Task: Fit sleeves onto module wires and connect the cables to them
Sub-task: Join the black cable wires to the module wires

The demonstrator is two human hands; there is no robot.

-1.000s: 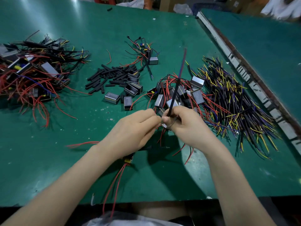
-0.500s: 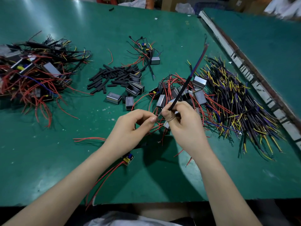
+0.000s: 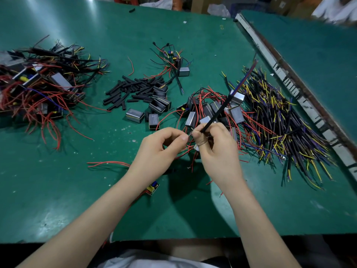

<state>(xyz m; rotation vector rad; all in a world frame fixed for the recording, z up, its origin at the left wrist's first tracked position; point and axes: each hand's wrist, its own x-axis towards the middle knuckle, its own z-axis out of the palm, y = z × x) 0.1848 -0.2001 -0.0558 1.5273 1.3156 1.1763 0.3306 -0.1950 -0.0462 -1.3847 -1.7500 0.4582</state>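
My right hand (image 3: 216,149) grips a black sheathed cable (image 3: 222,109) that slants up to the right, its far end showing blue and red cores. My left hand (image 3: 158,149) pinches a thin red module wire (image 3: 188,149) right beside the cable's lower end. A small circuit module (image 3: 152,187) with red leads lies under my left wrist. Black sleeves (image 3: 133,91) lie in a heap at the centre. Grey boxed modules with red wires (image 3: 208,111) are piled just beyond my hands.
A big pile of black, yellow and blue cables (image 3: 280,122) covers the right of the green table (image 3: 58,190). Finished assemblies (image 3: 38,88) are tangled at the far left. A second green table (image 3: 318,55) adjoins on the right, past a worn edge strip.
The cable in my right hand has swung from nearly upright to slanting right. My left fingers have parted from the right hand a little, now pinching the wire tip.
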